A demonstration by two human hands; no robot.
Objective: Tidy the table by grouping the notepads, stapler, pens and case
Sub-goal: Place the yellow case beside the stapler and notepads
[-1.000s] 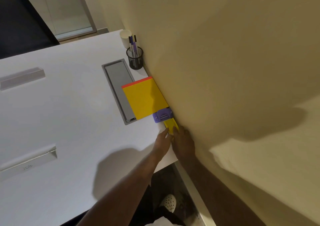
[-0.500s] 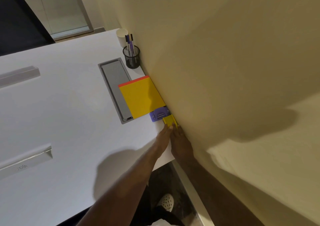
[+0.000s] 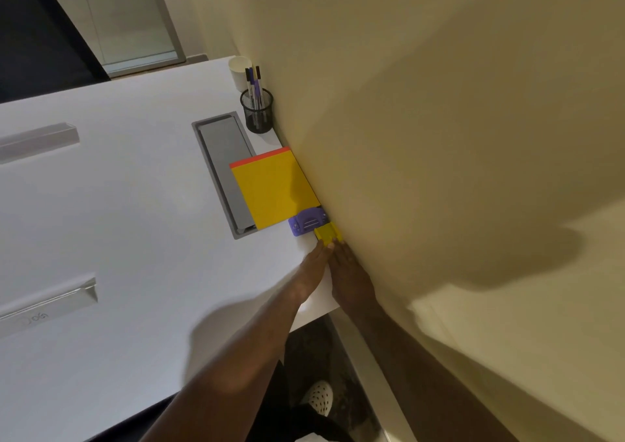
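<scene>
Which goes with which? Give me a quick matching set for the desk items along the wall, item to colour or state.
Items:
1. notepad
2. stapler
3. mesh cup
4. small block

Descriptions:
A. black, holds pens
B. purple, between the pad and the block
C. yellow, fingertips of both hands touching it
D. yellow with a red top edge

Pairs: 1-D, 2-B, 3-A, 4-C

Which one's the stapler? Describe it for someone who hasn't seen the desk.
Follow the cream wall along the white table toward the near edge. Just past the big yellow notepad sits the stapler: small, purple, ridged on top, unlike the flat yellow items either side.
</scene>
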